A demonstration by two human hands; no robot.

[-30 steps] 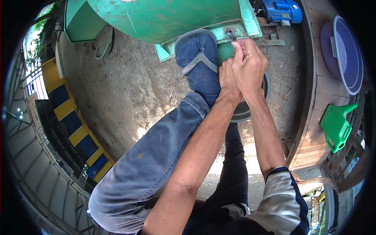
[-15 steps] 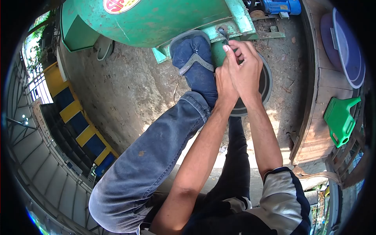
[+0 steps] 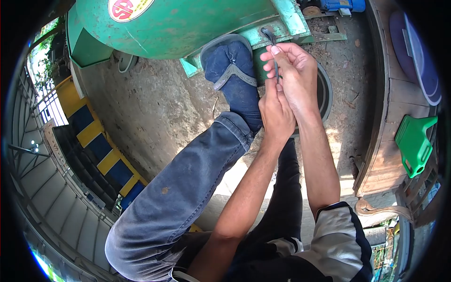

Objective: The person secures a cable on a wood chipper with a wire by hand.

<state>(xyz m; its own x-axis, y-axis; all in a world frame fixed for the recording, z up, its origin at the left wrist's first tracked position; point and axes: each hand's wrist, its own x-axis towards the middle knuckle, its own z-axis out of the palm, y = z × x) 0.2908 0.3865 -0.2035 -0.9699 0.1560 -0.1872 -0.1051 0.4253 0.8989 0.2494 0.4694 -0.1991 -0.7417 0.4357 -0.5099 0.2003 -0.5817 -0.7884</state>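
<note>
A dark, thin cord or strip [image 3: 268, 35] loops at a hole in the green metal frame [image 3: 286, 21]. From there it runs down into both of my hands. My right hand [image 3: 300, 70] pinches it between thumb and fingers just below the loop. Lower down, my left hand [image 3: 278, 115] is closed around the cord's lower part, touching the right palm. The end of the cord is hidden inside the left hand. Just left of the hands, my foot in a dark sock and flip-flop [image 3: 230, 66] presses against the green frame.
A large green drum [image 3: 188, 28] fills the top. Behind my hands stands a round dark tub [image 3: 324, 94]. A blue motor [image 3: 343, 4] sits at upper right. On the right are a wooden bench [image 3: 376, 160], a purple basin [image 3: 413, 56] and a green plastic container [image 3: 416, 145].
My left hand has slid a little down and away from the right fingertips, so a stretch of cord now shows between them. The right hand's fingers have spread slightly. The view has shifted a little.
</note>
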